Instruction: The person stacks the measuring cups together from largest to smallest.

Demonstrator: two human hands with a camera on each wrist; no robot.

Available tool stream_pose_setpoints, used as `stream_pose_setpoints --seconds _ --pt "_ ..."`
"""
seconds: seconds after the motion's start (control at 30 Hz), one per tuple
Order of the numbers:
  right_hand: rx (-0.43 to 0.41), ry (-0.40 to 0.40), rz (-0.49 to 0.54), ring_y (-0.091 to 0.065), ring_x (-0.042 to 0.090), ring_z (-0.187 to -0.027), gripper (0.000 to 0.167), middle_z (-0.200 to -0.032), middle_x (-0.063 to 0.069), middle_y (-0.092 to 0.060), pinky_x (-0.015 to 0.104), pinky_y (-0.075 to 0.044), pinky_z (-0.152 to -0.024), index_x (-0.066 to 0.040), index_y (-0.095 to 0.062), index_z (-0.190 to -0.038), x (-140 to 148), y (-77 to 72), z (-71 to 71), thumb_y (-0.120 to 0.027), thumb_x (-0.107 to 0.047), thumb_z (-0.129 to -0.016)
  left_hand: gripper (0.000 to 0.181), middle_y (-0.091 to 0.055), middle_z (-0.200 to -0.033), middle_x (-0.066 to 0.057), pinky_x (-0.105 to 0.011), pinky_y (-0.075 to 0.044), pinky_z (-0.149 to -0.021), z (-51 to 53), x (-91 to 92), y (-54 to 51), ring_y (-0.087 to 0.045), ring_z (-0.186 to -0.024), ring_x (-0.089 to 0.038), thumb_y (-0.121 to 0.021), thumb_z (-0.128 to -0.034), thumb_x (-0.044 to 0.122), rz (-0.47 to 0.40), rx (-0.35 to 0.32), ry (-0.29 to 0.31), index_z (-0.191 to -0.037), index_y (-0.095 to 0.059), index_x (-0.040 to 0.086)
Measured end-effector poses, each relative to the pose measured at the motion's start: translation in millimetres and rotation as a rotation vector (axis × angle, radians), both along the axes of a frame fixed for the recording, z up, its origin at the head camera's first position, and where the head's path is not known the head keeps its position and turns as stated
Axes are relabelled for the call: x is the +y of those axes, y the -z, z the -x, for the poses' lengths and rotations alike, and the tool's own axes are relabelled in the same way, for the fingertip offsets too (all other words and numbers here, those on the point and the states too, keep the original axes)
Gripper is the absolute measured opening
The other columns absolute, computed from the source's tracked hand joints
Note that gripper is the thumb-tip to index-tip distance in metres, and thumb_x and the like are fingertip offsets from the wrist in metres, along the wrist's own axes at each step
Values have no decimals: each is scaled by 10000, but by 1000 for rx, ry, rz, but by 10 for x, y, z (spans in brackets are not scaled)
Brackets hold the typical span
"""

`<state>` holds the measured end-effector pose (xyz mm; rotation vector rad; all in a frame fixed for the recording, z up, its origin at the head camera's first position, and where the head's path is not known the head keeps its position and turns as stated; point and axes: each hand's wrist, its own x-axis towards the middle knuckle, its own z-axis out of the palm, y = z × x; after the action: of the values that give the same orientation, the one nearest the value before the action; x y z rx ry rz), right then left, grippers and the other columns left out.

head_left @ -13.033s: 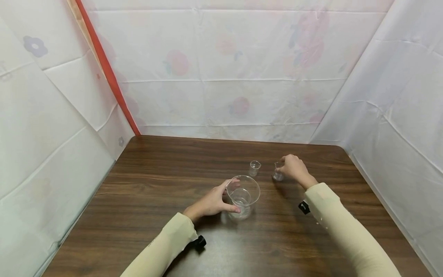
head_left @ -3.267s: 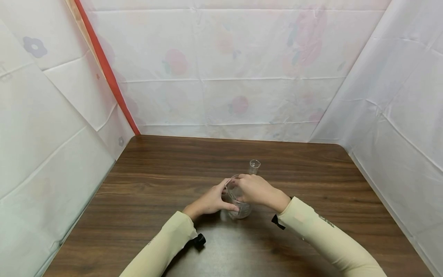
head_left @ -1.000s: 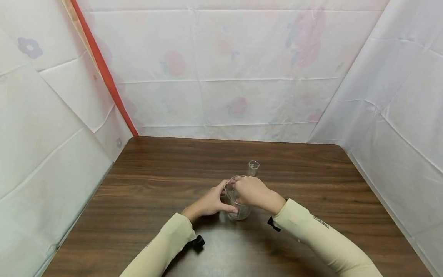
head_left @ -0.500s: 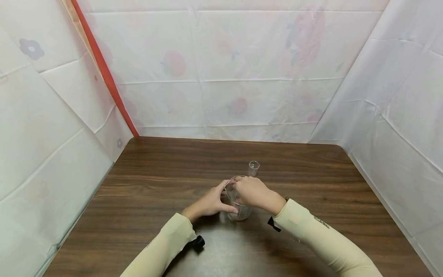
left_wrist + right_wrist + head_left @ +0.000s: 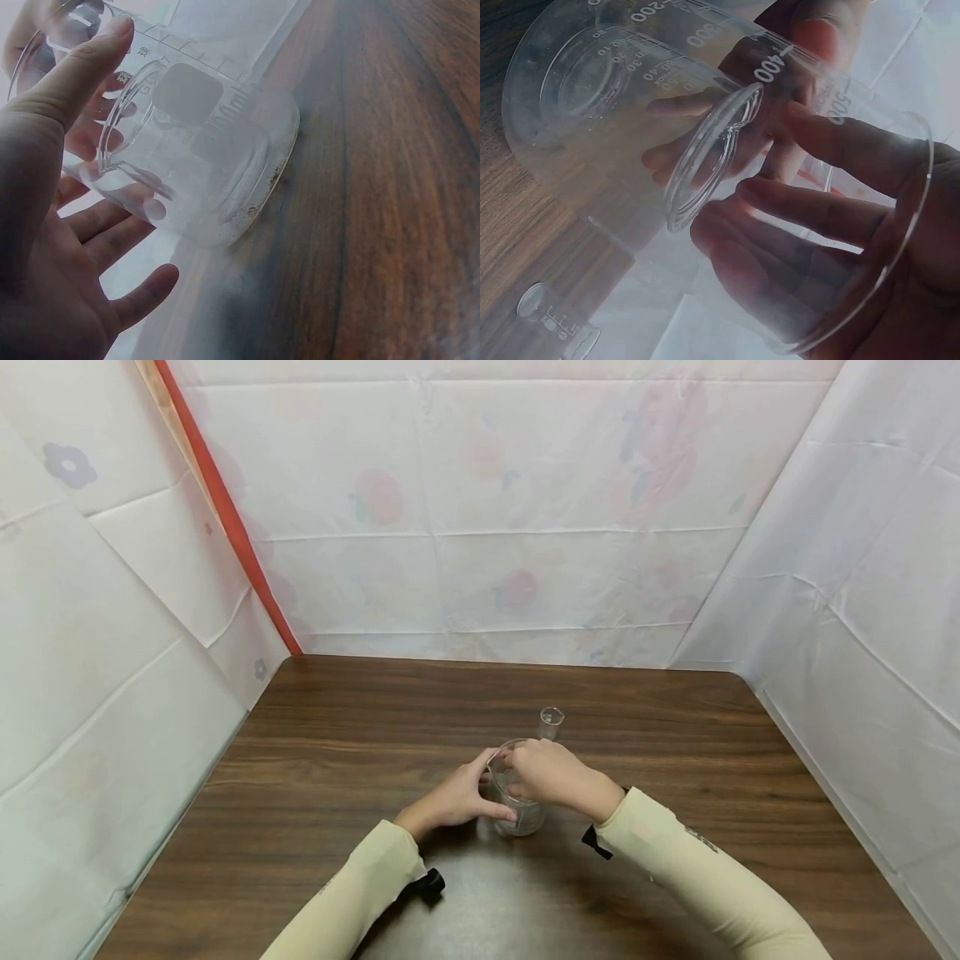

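Observation:
In the head view my left hand (image 5: pixel 453 795) holds a large glass beaker (image 5: pixel 521 822) upright on the table, thumb on the near side and fingers round the far side. A smaller beaker (image 5: pixel 570 82) stands inside it, its lipped rim plain in the right wrist view. Two rim lines show there; whether a third beaker is nested within I cannot tell. My right hand (image 5: pixel 551 770) reaches into the mouth of the large beaker, fingers spread near the inner rim, with nothing visibly gripped between them. In the left wrist view the thumb (image 5: pixel 97 67) lies along the large beaker's wall.
Another small beaker (image 5: pixel 550 720) stands on the wooden table (image 5: pixel 360 760) just behind the right hand. White printed sheets (image 5: pixel 480 510) enclose the table at the back and sides. A red strip (image 5: pixel 225 518) runs down the back left corner.
Thirteen seconds ago my right hand gripped a small beaker at the right; that spot is bare now and the hand is inside the large beaker. Over the last second little differs.

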<state>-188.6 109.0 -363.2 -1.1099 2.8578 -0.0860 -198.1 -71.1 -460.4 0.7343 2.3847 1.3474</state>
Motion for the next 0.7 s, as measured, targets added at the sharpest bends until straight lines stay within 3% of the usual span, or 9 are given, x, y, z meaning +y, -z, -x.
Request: stream_pose_setpoints --seconds 0.2,0.47,0.7 --pt "-37 -26 65 -697 220 -972 245 -1071 28 -739 384 -573 -813 -125 -748 -1062 23 -38 12 -761 -228 -840 1024 -381 -1550 -48 -512 -424 -1065 -1 -4 -1 -511 -1289 -391 -813 -740 496 4 -2 2 -1536 -253 178" --pt "-9 -35 123 -682 142 -827 209 -1052 11 -740 268 -525 -639 -147 -756 -1055 67 -104 29 -715 -174 -852 992 -419 -1525 -48 -514 -435 -1054 -3 -2 -15 -511 -1289 -399 -813 -740 498 11 5 3 -1521 -273 207" --pt "-1 -18 129 -628 115 -730 225 -970 36 -726 246 -501 -614 -127 -751 -1077 80 -166 14 -715 -208 -869 1032 -399 -1536 -86 -526 -438 -1047 -5 -4 -16 -519 -1274 -410 -812 -736 507 22 8 1 -1535 -251 175"
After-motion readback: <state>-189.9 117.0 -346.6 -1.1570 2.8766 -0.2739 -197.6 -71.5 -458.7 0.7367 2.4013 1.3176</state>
